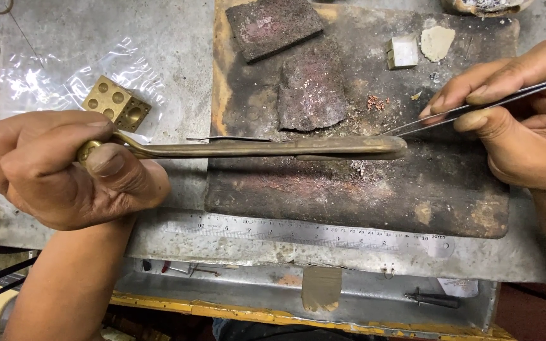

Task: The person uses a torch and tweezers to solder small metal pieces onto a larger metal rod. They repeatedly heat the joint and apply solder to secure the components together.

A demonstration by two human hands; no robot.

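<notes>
Left hand (52,167) grips a brass torch (254,148), right hand (513,120) pinches tweezers (450,113); tips meet mid-way on the scorched block (361,189). No flame visible, apparently; heating not begun.

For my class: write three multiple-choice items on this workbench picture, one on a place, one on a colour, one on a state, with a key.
1. Where does the steel ruler lie?
A. Along the near edge of the dark soldering board
B. On the plastic bag
C. In the tray below

2. What colour is the cube-shaped dapping block?
A. Black
B. Brass yellow
C. White

3. How does the right hand hold the tweezers?
A. Lying loose beside them
B. Pinched between thumb and fingers
C. In a closed fist

Key: A, it borders the board's near edge; B, its faces are brass yellow; B, fingertips pinch the arms.
</notes>
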